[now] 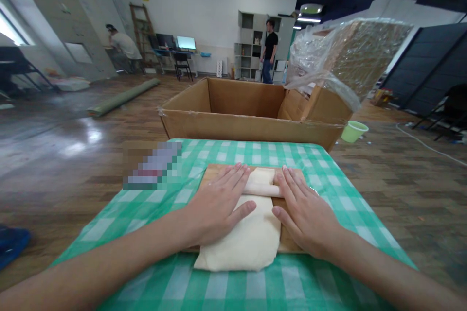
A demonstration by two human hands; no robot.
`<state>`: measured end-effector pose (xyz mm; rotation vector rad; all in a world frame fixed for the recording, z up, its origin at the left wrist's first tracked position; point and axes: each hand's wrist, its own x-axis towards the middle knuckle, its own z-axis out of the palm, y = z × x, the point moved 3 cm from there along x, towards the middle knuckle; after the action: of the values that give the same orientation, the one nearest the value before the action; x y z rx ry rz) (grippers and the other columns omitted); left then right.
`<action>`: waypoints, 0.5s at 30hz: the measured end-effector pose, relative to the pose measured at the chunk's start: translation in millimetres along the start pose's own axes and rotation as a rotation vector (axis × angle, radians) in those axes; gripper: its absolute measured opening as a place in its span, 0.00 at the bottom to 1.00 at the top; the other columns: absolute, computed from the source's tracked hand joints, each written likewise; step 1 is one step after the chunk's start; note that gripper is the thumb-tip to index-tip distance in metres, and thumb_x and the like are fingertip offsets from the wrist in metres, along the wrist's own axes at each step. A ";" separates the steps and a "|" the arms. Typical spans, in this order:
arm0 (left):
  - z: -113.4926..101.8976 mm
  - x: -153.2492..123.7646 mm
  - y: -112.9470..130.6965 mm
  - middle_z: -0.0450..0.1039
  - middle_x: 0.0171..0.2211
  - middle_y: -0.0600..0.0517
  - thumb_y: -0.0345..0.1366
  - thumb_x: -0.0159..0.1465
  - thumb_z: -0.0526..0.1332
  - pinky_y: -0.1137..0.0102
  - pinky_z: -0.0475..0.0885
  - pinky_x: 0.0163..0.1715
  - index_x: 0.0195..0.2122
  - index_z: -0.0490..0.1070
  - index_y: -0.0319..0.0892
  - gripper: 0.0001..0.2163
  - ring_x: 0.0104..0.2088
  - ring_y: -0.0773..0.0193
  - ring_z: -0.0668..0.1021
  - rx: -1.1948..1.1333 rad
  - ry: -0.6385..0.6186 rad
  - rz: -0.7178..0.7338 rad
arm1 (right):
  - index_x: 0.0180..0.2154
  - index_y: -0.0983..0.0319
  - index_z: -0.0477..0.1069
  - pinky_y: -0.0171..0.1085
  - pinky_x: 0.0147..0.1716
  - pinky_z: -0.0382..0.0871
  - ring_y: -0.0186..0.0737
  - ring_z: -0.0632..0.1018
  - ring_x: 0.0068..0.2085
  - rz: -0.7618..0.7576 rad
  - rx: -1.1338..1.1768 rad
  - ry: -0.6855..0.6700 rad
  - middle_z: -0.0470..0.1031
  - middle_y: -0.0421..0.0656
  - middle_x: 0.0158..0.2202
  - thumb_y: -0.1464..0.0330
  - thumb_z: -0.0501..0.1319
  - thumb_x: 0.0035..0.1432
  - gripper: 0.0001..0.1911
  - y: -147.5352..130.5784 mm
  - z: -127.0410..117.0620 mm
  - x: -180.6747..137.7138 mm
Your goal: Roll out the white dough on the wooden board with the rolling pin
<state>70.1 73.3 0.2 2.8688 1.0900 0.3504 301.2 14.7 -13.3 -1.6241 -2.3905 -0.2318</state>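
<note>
A pale rolling pin lies crosswise over a flattened sheet of dough. The dough rests on a wooden board, and its near end hangs past the board's front edge onto the cloth. My left hand lies flat over the pin's left end, fingers stretched forward and thumb out over the dough. Over the right end rests my right hand, also flat, its thumb pointing inward. Both palms hide the pin's ends. A shiny curved rim shows just behind my right hand; the rest of it is hidden.
A green-checked tablecloth covers the table. Beyond its far edge stands a large open cardboard box, with a plastic-wrapped piece at right. A light green bucket is on the floor. Two people are in the background, one standing.
</note>
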 end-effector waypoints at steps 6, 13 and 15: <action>10.1 37.9 -22.3 0.51 0.75 0.38 0.55 0.77 0.39 0.53 0.51 0.73 0.74 0.53 0.35 0.35 0.76 0.48 0.54 0.060 0.006 -0.050 | 0.72 0.74 0.56 0.56 0.72 0.52 0.55 0.52 0.76 0.065 0.026 -0.068 0.53 0.61 0.74 0.50 0.37 0.76 0.41 21.1 6.8 36.4; 34.3 96.2 -64.3 0.56 0.73 0.32 0.44 0.78 0.42 0.47 0.53 0.71 0.69 0.62 0.33 0.27 0.75 0.42 0.56 0.183 0.073 0.092 | 0.63 0.69 0.71 0.54 0.69 0.53 0.57 0.58 0.74 0.107 -0.074 -0.076 0.58 0.61 0.73 0.50 0.39 0.76 0.37 51.4 19.9 90.8; 40.3 100.8 -71.0 0.55 0.73 0.32 0.41 0.78 0.44 0.45 0.54 0.71 0.68 0.64 0.34 0.24 0.74 0.41 0.57 0.186 0.045 0.094 | 0.59 0.66 0.74 0.53 0.67 0.56 0.58 0.63 0.71 0.072 -0.101 -0.033 0.64 0.59 0.70 0.50 0.41 0.77 0.35 50.3 18.5 91.3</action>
<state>106.4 194.5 -28.8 3.0972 1.0500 0.3364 313.8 119.5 -5.1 -1.7688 -2.3745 -0.3199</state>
